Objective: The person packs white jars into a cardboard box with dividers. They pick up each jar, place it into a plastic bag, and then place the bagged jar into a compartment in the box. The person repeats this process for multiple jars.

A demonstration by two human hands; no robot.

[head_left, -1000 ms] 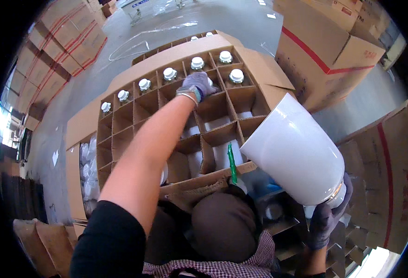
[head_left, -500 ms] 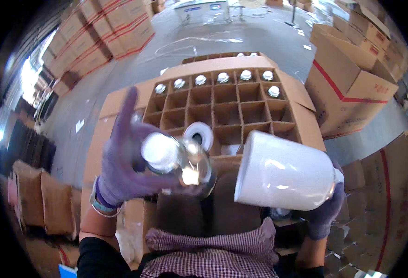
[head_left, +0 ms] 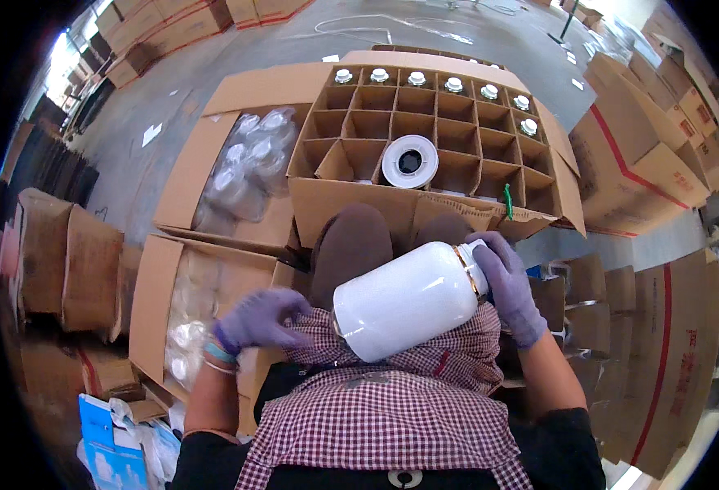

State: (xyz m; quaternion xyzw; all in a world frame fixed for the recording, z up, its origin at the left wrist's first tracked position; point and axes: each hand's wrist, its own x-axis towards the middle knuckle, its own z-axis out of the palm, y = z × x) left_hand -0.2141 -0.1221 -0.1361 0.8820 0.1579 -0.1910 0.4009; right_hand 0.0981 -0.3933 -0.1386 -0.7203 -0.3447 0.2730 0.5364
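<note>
My right hand grips a large white jar around its neck end, where a gold ring runs below the white top. The jar lies tilted on its side above my lap, its broad base toward the left. My left hand is beside that base, fingers apart and slightly curled, holding nothing. Ahead of my knees stands a divided carton. Silvery bottles with white caps fill its far row, and one more is at the right. A white spool rests on the dividers.
Left of the carton, two open boxes hold clear plastic items. A green tool sticks up at the carton's front edge. Large cardboard boxes stand at the right, and a blue-and-white package lies at lower left.
The white-capped shiny bottle has left my left hand and is out of sight. My right hand has brought the jar lower and leftward over my lap. The view has tilted down.
</note>
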